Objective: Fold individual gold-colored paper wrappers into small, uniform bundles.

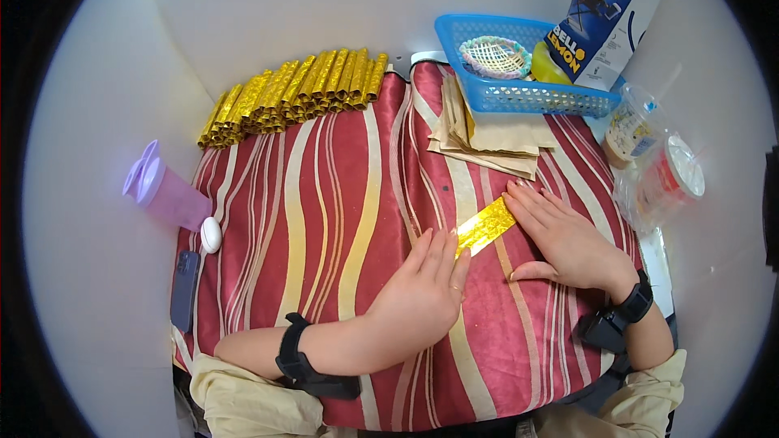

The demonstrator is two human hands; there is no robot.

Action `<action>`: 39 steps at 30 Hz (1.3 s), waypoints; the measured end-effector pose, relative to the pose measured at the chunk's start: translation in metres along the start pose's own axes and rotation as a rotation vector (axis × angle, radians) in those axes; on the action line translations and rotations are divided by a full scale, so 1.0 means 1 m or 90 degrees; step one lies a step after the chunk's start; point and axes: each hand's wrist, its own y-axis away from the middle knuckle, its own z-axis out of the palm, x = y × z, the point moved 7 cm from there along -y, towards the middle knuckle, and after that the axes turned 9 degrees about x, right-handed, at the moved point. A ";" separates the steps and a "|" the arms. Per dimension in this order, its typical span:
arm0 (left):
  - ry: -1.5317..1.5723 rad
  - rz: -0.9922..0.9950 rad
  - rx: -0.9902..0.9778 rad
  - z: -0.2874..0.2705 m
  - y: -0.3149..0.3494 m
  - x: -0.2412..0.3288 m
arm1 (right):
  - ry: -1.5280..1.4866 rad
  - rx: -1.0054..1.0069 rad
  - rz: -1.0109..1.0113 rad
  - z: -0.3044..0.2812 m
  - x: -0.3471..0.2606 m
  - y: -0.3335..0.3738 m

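A short, shiny gold foil strip (485, 228) lies slantwise on the striped red cloth, right of centre. My left hand (418, 300) rests with outstretched fingers at its lower left end. At the upper right end, my right hand (565, 241) lies flat, its thumb apart from the fingers. Both sets of fingertips touch the strip or cover its ends, and neither hand is wrapped around it. Behind my right hand is a stack of brown paper sheets (487, 146). At the back left, many gold foil tubes (300, 93) are piled in rows.
A blue plastic basket (535, 101) at the back right holds a small woven basket and a tall box (604, 20). Lidded plastic cups (661, 166) stand along the right edge. On the left are a purple tumbler (170, 195), a white oval case (211, 235) and a phone (185, 290).
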 end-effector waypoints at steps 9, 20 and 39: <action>-0.048 0.017 -0.008 -0.002 0.003 0.005 | 0.084 -0.031 -0.047 -0.001 -0.030 -0.010; -0.053 0.020 0.000 -0.003 0.003 0.004 | 0.071 -0.004 0.014 -0.003 0.007 0.002; 0.322 -0.178 0.227 -0.009 -0.008 -0.060 | -0.205 0.212 0.079 -0.051 0.014 -0.004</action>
